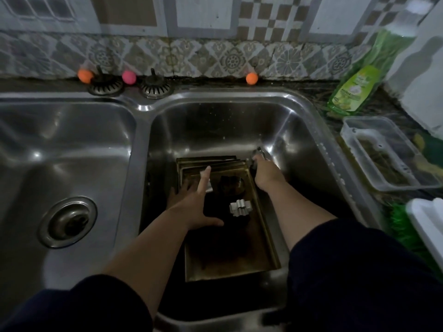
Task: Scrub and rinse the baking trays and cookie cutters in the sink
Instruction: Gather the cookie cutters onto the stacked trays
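**Reaching into the sink, scrubbing not begun**

Starting at the far left, well apart from both hands, the left basin [67,149] holds only its drain. The left hand [194,207] is spread wide, fingers straight, over the stacked trays [230,255] in the right basin [215,121]; whether it touches them I cannot tell. Just right of its thumb a bright fluted cutter [240,207] lies on the top tray, with a darker cutter [231,185] beyond it. The right hand [263,171] grips a small metal object at the trays' far right corner; what it is I cannot tell. Further right stands a soap bottle [354,89]. No suds or running water show, so scrubbing and rinsing appear still ahead.
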### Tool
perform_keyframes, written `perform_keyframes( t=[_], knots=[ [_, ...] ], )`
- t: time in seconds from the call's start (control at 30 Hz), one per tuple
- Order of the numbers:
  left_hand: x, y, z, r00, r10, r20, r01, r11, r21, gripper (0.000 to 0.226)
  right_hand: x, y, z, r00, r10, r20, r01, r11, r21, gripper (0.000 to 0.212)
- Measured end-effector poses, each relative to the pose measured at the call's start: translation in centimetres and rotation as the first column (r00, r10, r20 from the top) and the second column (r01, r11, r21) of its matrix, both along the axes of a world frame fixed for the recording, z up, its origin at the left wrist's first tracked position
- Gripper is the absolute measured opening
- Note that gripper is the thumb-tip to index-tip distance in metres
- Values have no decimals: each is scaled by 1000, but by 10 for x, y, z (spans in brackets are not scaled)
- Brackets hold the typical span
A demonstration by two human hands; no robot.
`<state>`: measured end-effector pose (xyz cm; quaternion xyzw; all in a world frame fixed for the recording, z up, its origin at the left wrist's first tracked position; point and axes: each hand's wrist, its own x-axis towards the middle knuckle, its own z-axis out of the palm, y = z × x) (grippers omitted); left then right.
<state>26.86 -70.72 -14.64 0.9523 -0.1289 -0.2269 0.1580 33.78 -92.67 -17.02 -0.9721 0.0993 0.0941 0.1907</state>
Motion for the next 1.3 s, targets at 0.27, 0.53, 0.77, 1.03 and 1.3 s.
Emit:
perform_keyframes(
  t=[0.27,0.53,0.77,1.03,1.3],
  knots=[
    [-3,-3,-1,999,-15,29,15,1000,10,132,-5,-5,-5,993,-114,29,116,990,-76,44],
    [1,-6,-3,1000,-22,12,22,999,40,132,-13,-16,28,991,-95,93,106,986,-126,27],
    [-7,-9,6,1000,-2,3,2,1000,9,138,-31,1,81,983,64,171,-62,998,-19,25],
    [-25,-14,13,997,70,14,-71,993,91,112,-86,51,55,962,267,-61,-261,962,83,26],
    [-38,-6,19,958,286,28,-284,956,-70,72,-97,54,64,956,293,-12,-286,942,177,20]
  ],
)
